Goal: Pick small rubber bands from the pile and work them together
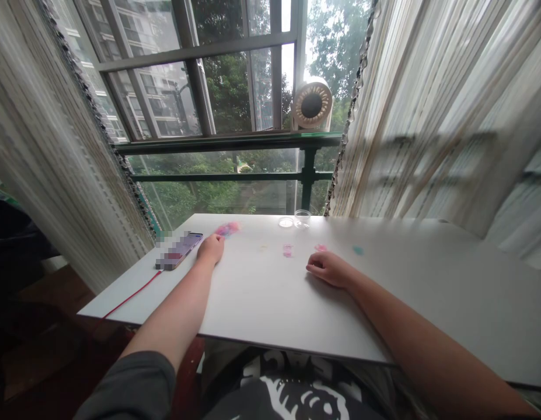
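Note:
My left hand (211,249) rests on the white table (270,303) with its fingers curled, touching a blurred pink and blue soft lump (227,228) just beyond it. My right hand (326,268) lies on the table with fingers curled in a loose fist; whether anything is inside I cannot make out. Small coloured bits lie ahead of it: a pink piece (288,250), another pink piece (320,248), a teal piece (358,250) and a pale yellow one (264,248).
A phone (179,250) on a red cable (132,296) lies at the table's left edge. A small clear jar (302,218) and its lid (286,221) stand at the far edge. A round fan (312,105) sits on the window rail. Curtains hang on both sides.

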### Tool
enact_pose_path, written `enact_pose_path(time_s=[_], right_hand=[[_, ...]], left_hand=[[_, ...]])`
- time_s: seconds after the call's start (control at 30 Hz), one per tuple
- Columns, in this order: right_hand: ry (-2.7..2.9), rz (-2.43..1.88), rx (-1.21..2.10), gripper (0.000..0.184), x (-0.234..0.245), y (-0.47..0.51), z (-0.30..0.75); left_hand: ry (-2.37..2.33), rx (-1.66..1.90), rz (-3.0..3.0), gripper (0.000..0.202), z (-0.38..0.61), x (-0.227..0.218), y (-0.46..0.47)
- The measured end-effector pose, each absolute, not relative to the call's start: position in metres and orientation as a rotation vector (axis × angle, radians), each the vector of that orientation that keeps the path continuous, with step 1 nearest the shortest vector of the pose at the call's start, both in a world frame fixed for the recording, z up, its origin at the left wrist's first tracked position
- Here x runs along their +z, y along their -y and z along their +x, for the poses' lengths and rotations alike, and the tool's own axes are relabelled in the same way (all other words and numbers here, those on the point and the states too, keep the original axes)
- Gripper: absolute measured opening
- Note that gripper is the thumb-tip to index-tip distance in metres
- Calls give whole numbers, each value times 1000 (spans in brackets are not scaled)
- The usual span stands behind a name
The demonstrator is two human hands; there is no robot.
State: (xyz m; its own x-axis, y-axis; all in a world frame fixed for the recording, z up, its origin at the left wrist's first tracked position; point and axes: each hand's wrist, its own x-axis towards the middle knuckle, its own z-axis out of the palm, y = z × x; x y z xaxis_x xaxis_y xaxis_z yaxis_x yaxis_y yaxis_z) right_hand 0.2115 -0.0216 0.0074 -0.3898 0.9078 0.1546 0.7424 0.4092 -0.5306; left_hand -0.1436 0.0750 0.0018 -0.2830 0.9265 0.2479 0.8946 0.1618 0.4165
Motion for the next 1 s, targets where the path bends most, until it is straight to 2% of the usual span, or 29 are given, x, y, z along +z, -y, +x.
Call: enact_pose_path(time_s=[0.27,0.47,0.6,0.8,1.0], right_hand=[[2256,-1364,527,19,4,18,214],[2198,-1308,578,18,4,17,215],[2131,-1249,650,20,5,19,213],[1879,-1093,1051,27,2,19,208],[1823,-1007,1271,32,-1,17,211]], left_hand=[[-2251,870,1893,27,-134,5,-69],[-1682,1042,2249,25,-92,20,-45],[-1319,935,2413,25,-52,34,-26],[-1017,742,2529,21,5,42,-4],[-961,730,2485,17,25,14,11]])
